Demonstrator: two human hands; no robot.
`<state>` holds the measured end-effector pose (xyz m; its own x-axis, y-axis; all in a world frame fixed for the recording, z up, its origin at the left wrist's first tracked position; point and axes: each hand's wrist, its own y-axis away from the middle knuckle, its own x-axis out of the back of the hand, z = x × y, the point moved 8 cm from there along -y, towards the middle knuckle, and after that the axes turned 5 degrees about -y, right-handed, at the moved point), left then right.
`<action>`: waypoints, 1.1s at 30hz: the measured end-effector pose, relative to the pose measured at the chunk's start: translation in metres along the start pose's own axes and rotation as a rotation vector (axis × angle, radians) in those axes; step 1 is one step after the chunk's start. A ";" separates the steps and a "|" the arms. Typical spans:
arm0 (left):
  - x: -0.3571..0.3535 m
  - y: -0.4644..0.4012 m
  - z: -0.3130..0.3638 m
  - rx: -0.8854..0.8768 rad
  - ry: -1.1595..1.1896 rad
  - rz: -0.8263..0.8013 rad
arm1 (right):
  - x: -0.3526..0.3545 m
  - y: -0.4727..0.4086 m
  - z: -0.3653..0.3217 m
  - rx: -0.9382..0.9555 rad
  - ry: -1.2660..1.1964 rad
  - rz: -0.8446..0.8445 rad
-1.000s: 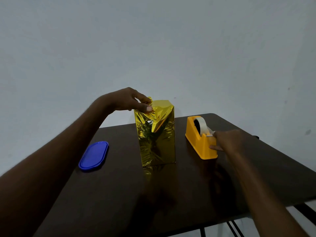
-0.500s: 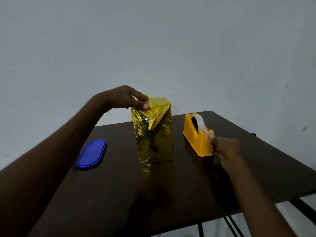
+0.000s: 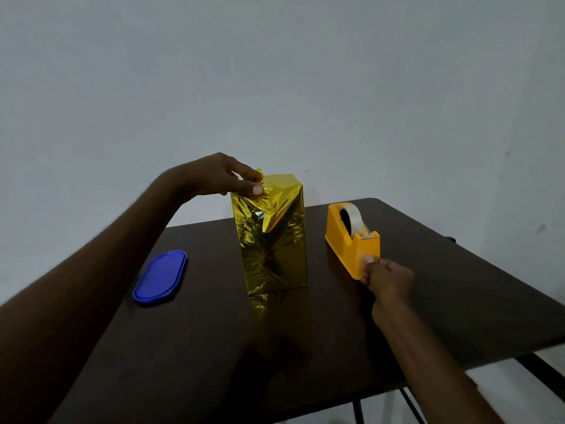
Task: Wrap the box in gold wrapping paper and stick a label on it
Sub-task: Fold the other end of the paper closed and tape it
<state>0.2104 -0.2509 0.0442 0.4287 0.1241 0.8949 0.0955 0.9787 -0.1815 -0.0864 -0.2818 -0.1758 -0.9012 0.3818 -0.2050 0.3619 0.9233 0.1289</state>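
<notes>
On the dark tabletop, largest thing first:
Table (image 3: 443, 301): dark, glossy, bearing everything below; a faint gold reflection just in front of the box.
Box (image 3: 275, 240): upright near the middle of the table, already clad in gold paper; front face creased, top fold bunched and not yet fixed down. Same spot and same posture as a second ago.
Tape dispenser (image 3: 351, 249): orange, just right of the box and apart from it, roll of clear tape seated in it, cutter end toward the camera. Unmoved over the last second.
Lid (image 3: 159, 276): blue, flat, well left of the box, untouched.
Left hand (image 3: 220, 177): at the top left corner of the box, thumb and fingers pinching the gathered paper there; grip unchanged across the three moments, keeping the fold closed.
Right hand (image 3: 386, 278): closed, fingertips pinched together just below the cutter end of the dispenser. A second ago up at the cutter; now lower and nearer the camera.
Tape strip (image 3: 368, 259): a pale blur at the right fingertips, too faint to trace back to the roll; whether already torn free, impossible to tell.
Meaning for the task: judged from the retreat of the right hand, tape being drawn out for the top fold while the left hand keeps it shut. Wrapping nearly finished.
Label: none visible; sticking it on still to come.
</notes>
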 end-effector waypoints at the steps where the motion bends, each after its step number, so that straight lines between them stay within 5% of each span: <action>1: 0.000 0.001 0.000 0.001 0.004 0.003 | -0.002 0.004 -0.005 0.009 -0.034 -0.031; 14: 0.001 0.002 0.000 -0.009 0.020 0.013 | -0.076 0.028 -0.147 0.213 -0.038 -0.610; 26: 0.001 0.005 0.000 0.007 0.015 0.016 | -0.208 0.057 -0.195 0.410 0.722 -0.883; 33: 0.002 0.005 -0.002 0.006 0.050 0.029 | -0.237 0.053 -0.185 0.524 1.021 -0.877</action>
<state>0.2134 -0.2464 0.0440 0.4752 0.1442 0.8680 0.0775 0.9758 -0.2045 0.1025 -0.3316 0.0595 -0.5674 -0.2941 0.7691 -0.5445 0.8347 -0.0825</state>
